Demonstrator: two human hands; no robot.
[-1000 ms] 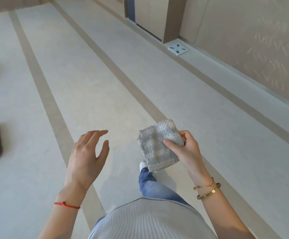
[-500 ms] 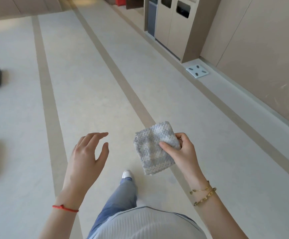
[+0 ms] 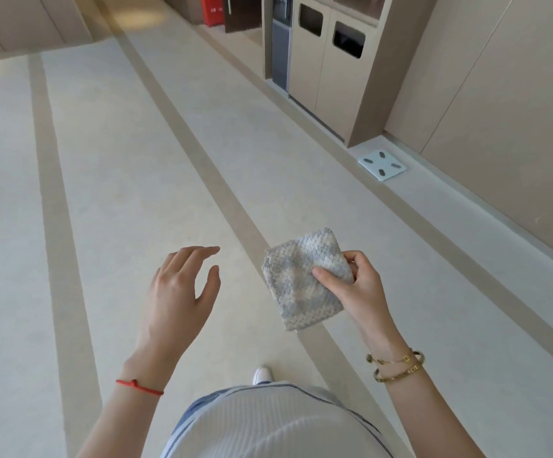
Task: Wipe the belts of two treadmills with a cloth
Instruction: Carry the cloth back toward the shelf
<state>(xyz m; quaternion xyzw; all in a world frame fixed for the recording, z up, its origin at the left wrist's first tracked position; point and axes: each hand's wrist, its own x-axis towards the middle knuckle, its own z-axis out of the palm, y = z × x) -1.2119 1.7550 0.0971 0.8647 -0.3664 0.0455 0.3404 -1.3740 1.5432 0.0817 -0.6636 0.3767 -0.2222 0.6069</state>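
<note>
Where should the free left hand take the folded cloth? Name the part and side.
Take the cloth by its bare left edge, coming from the left. The right hand pinches its right side, and the open left hand is already beside that free edge.

A gym hall or lobby — pale striped floor [image 3: 136, 193], built-in beige twin-slot waste bins [image 3: 331, 67] and a light-blue square bathroom scale [image 3: 381, 165] beyond the right hand [image 3: 356, 292].

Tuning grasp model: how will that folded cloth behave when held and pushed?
Likely soft and floppy: the cloth hangs below the right hand, which pinches only one edge. Probably light, since thumb and fingers alone carry it. Its nubby knit surface suggests good grip, unlikely to slip.
</note>
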